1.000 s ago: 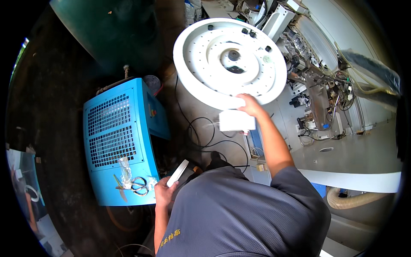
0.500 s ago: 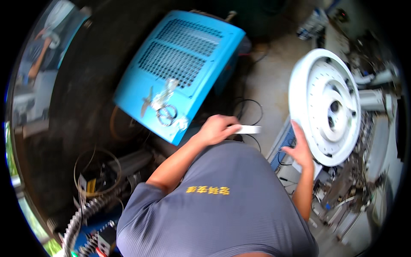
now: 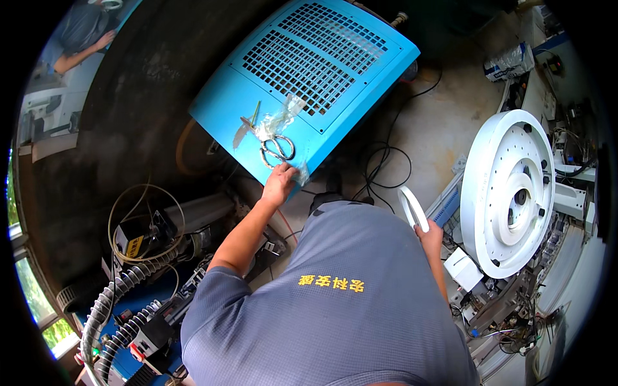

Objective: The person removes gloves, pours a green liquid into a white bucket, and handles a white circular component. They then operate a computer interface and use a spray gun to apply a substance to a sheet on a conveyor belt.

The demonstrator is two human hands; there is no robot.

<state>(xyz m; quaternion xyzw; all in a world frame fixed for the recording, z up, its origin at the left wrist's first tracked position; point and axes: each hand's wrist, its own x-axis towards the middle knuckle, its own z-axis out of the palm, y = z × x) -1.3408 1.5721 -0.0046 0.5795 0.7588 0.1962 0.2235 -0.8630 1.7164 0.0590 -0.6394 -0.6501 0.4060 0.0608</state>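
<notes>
My left hand [image 3: 278,184] reaches up to the lower edge of a blue perforated machine housing [image 3: 335,58]. Its fingers are apart and touch the edge just below a pair of scissors [image 3: 277,149]. The scissors lie on the housing beside a crumpled piece of clear plastic [image 3: 282,117] and a thin metal tool [image 3: 244,128]. My right hand [image 3: 430,233] is shut on a white tape roll [image 3: 411,206], held edge-on next to a large white round disc [image 3: 515,193].
Black cables [image 3: 386,168] loop on the concrete floor between the housing and the disc. Corrugated hoses [image 3: 109,309] and wired parts lie at lower left. A small white box [image 3: 463,269] sits below the disc. Another person's arm [image 3: 77,55] is at upper left.
The view has swung left. The white roll went from my left hand to my right hand. My left hand has moved up to the housing's edge by the scissors.
</notes>
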